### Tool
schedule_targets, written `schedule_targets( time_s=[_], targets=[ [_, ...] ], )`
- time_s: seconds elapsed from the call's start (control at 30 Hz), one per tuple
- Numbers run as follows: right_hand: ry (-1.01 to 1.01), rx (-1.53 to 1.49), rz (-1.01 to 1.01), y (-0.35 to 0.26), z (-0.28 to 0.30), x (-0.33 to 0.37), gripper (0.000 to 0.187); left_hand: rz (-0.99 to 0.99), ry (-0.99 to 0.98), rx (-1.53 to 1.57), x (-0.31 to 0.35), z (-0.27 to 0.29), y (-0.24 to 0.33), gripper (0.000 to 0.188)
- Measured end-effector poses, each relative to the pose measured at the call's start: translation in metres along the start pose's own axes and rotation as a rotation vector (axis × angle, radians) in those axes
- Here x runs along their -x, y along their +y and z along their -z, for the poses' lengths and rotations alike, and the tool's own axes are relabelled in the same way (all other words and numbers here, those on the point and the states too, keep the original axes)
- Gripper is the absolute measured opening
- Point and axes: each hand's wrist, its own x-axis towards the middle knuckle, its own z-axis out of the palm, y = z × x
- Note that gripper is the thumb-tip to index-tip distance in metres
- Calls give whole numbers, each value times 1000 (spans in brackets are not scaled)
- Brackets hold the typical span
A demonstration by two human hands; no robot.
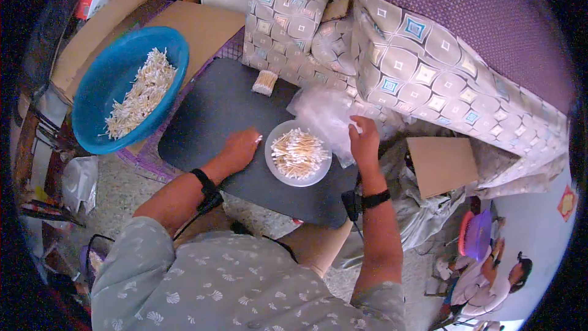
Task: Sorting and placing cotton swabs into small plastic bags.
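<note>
My left hand point(241, 149) is closed over the dark grey board, with a few white tips of cotton swabs point(258, 139) poking out by the thumb. Right beside it stands a pale round bowl point(269, 162) heaped with loose cotton swabs point(299, 153). On the bowl's other side, my right hand point(365, 144) pinches the edge of a pile of thin clear plastic bags point(324, 110). Its fingertips partly hide the grip. Toward the board's far edge sits a small packed bundle of cotton swabs point(265, 83).
A large blue basin point(92, 110) holding many loose swabs stands at the left on cardboard point(205, 24). The dark board point(202, 104) lies across my lap. Patterned cloth-covered furniture point(422, 55) rises behind it. A cardboard piece point(441, 165) is at the right; another person point(484, 285) sits farther off.
</note>
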Motion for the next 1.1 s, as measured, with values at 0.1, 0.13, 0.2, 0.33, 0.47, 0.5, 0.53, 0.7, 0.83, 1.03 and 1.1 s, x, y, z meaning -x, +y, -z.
schedule_targets(
  time_s=[0.1,0.13,0.2,0.33,0.47,0.5,0.53,0.7,0.83,1.03,1.1],
  targets=[
    [-38,163,1,13,-10,-23,29,14,-23,1,1,6,3,16],
    [-27,254,32,17,-14,-30,31,31,-43,8,1,8,4,17],
    [-11,318,56,32,-30,-40,33,53,-67,-17,1,9,5,17],
    [-106,385,17,57,-49,-49,34,96,-76,-25,3,10,8,16],
    [-38,256,-33,79,-57,-54,32,43,-93,-9,3,12,8,16],
    [7,170,-65,75,-58,-54,30,44,-79,28,4,11,7,22],
    [53,85,-100,72,-58,-54,28,43,-66,65,6,10,5,28],
    [-6,-437,-345,38,-39,-50,23,39,-63,60,8,9,1,17],
    [-36,-994,-573,-23,-25,-35,12,-3,2,58,14,9,-5,16],
    [-173,-1100,-632,-100,17,-11,8,22,52,117,11,-3,-14,22],
    [-185,-1115,-619,-119,30,-4,8,-2,120,372,-4,-2,-23,24]
  ],
)
